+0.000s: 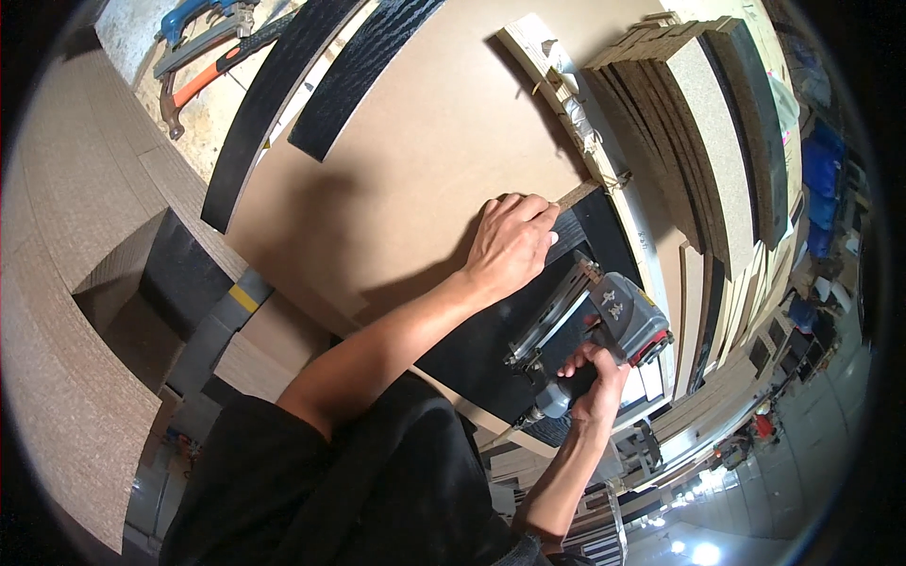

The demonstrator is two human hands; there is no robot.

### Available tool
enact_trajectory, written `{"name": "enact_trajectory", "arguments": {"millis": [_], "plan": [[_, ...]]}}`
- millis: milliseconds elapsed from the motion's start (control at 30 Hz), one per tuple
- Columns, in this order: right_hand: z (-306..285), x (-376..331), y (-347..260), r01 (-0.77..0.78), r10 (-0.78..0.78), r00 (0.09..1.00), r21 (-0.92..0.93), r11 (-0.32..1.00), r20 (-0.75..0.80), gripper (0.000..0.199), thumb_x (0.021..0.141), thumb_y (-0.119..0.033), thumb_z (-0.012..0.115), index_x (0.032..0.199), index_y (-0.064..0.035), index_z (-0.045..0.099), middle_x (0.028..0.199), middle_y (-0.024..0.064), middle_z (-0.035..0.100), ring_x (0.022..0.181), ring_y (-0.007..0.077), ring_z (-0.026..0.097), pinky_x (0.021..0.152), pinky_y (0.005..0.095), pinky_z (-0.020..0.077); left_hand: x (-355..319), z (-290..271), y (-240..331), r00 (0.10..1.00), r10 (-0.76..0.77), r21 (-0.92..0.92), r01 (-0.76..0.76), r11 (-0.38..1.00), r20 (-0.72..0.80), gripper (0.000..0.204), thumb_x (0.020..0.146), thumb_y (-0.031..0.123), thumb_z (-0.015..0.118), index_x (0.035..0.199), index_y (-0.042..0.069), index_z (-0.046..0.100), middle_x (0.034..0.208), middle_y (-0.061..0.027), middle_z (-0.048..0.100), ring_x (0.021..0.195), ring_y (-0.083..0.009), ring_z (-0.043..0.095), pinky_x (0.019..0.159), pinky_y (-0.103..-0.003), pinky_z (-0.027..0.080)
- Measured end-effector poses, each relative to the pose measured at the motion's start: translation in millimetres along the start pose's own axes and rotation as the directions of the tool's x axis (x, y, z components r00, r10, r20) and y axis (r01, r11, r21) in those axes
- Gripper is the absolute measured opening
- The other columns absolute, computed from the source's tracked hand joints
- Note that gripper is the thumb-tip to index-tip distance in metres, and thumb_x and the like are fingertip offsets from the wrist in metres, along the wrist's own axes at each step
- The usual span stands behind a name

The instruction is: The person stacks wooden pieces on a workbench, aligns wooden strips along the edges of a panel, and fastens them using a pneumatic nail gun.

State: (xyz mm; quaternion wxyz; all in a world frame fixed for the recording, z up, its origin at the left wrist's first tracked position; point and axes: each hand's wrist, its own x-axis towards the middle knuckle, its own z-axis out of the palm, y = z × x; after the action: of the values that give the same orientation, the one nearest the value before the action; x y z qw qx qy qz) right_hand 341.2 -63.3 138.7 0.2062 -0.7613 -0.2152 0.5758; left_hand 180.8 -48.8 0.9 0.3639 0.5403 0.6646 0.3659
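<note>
Workbench (208, 141): tan sheet (406, 160) over most of the visible top.
On sheet: two black wood-grain strips (363, 80), side by side, upper left; pale wood batten (552, 90) along right side; black panel (462, 358), partly hidden, near batten's lower end. Bare pale top, upper left corner: hammer (203, 80) with orange-and-black handle, blue-and-grey hand tool (203, 49) just beside it.

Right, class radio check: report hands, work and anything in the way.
Right hand gripping nail gun. Left hand at edge of black panel. Gun over panel, contact unclear. Nothing plainly blocking, but left hand sits close.
</note>
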Motion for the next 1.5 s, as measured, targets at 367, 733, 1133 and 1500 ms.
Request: {"name": "enact_trajectory", "arguments": {"millis": [367, 733, 1133, 1500], "plan": [[2.1, 1.5, -3.9, -0.022, 0.022, 1.000, 0.034, 0.999, 0.022, 0.042, 0.072, -0.008, 0.058, 0.112, 0.0048, 0.055, 0.066, 0.0057, 0.049, 0.052, 0.0161, 0.050, 0.051, 0.0287, 0.0459, -1.8, 5.2, 2.3, 0.999, -0.031, -0.035, 0.030, 0.999, -0.041, 0.032, 0.079, 0.008, 0.067, 0.109, -0.001, 0.063, 0.102, -0.0118, 0.060, 0.096, -0.0298, 0.056, 0.084, -0.041, 0.041], [1.8, 2.3, -3.8, -0.022, 0.021, 0.999, 0.025, 0.999, 0.024, 0.041, 0.072, -0.006, 0.055, 0.111, 0.0055, 0.055, 0.065, 0.0067, 0.050, 0.049, 0.0167, 0.049, 0.050, 0.0291, 0.0454, -3.8, 7.7, 1.2, 0.998, -0.038, -0.011, 0.037, 0.999, -0.048, 0.031, 0.080, 0.009, 0.066, 0.109, -0.001, 0.064, 0.102, -0.0114, 0.060, 0.096, -0.0291, 0.056, 0.084, -0.041, 0.040], [5.6, -2.8, -1.9, -0.005, 0.003, 1.000, 0.062, 0.998, 0.024, 0.044, 0.070, -0.013, 0.058, 0.110, 0.0050, 0.055, 0.060, 0.0053, 0.045, 0.047, 0.0163, 0.048, 0.047, 0.0297, 0.0453, -2.9, 9.1, 0.9, 0.998, -0.025, -0.012, 0.025, 1.000, -0.064, 0.032, 0.079, 0.009, 0.067, 0.109, -0.001, 0.064, 0.101, -0.0118, 0.060, 0.096, -0.0291, 0.056, 0.083, -0.041, 0.041], [-0.1, 0.7, 0.3, -0.033, 0.031, 0.999, 0.069, 0.997, 0.031, 0.039, 0.072, -0.004, 0.054, 0.109, 0.0057, 0.055, 0.065, 0.0068, 0.050, 0.050, 0.0165, 0.049, 0.050, 0.0295, 0.0446, -2.0, 9.2, 0.7, 0.998, -0.021, 0.001, 0.021, 1.000, -0.066, 0.031, 0.078, 0.009, 0.068, 0.108, -0.002, 0.064, 0.100, -0.0115, 0.060, 0.095, -0.0284, 0.056, 0.083, -0.041, 0.041]]}}
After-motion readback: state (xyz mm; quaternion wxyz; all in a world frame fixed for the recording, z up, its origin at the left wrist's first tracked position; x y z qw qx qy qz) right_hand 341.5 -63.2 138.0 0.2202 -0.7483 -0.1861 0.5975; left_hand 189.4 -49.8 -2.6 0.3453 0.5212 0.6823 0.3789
